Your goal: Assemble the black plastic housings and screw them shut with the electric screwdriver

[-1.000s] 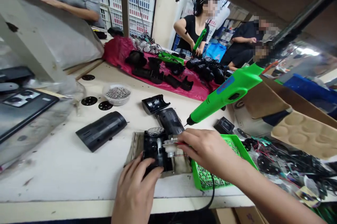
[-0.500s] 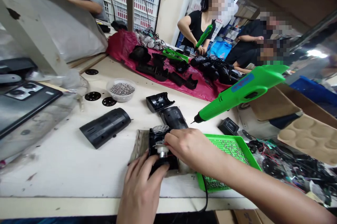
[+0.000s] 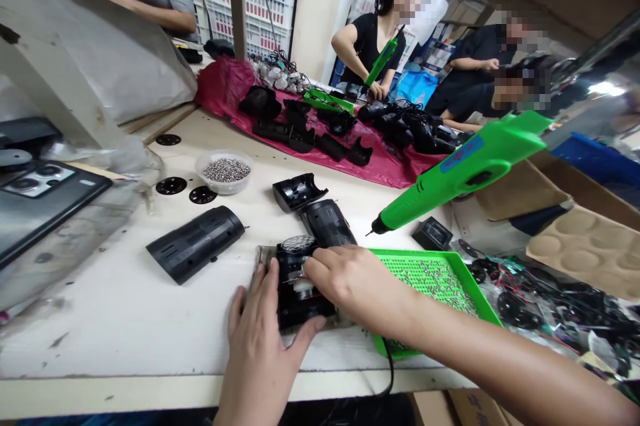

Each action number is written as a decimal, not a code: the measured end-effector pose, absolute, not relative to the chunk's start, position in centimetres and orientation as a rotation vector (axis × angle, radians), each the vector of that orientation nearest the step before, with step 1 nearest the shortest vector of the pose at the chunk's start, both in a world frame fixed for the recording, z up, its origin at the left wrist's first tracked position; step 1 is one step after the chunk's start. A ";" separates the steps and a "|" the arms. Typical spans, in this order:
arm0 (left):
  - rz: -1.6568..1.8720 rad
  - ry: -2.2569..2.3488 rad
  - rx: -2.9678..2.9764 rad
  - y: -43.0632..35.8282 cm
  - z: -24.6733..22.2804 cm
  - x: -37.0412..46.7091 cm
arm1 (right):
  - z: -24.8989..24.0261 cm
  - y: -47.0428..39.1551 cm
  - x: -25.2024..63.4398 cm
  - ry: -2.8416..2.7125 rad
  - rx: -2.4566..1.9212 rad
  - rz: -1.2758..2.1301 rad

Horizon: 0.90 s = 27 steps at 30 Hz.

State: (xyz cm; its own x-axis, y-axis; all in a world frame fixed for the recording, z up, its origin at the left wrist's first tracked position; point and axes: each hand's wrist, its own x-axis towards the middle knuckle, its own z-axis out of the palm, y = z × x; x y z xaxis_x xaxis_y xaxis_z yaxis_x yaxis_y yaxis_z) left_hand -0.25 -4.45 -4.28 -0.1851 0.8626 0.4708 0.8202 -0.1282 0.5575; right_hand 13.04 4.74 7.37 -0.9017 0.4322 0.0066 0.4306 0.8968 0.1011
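A black housing with a round metal mesh at its far end lies on a cloth pad near the table's front. My left hand lies against the housing's left side and near end, fingers spread, thumb apart. From the right, my right hand reaches over the housing, its fingertips closed at a small white and silver part inside it. That part is partly hidden by the fingers. Right of the housing, partly under my right forearm, sits a green tray of screws. Above it hangs a green electric screwdriver, tip down.
Black shells lie at left and behind the housing, near a bowl of small metal parts and black discs. Wires and parts heap at right. Co-workers sit beyond a red cloth.
My left hand's fingers have straightened and spread, with the thumb farther from them. My right hand has moved slightly left at the small part. The whole view has shifted a little.
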 end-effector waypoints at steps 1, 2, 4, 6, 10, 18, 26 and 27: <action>1.218 2.038 1.982 -4.4 -4.3 -0.3 | 7.3 4.8 13.1 3.044 0.702 0.154; 1.209 2.037 2.003 -4.4 -4.3 -0.3 | 7.2 4.8 13.1 3.047 0.712 0.149; 1.205 2.035 2.031 -4.4 -4.3 -0.4 | 6.9 5.0 13.2 3.053 0.734 0.115; 1.214 2.037 2.013 -4.4 -4.2 -0.3 | 6.7 5.2 13.3 3.049 0.768 0.059; 1.221 2.032 1.956 -4.3 -4.0 -0.1 | 6.4 5.3 13.6 3.043 0.835 -0.055; 1.249 2.025 1.964 -4.3 -4.0 -0.1 | 6.2 4.7 14.5 3.017 0.984 -0.044; 1.187 2.017 1.977 -4.5 -3.5 -0.5 | 5.8 5.1 14.7 2.968 0.905 0.022; 1.166 2.011 1.979 -4.6 -3.5 -0.6 | 5.8 5.1 14.7 2.968 0.882 0.020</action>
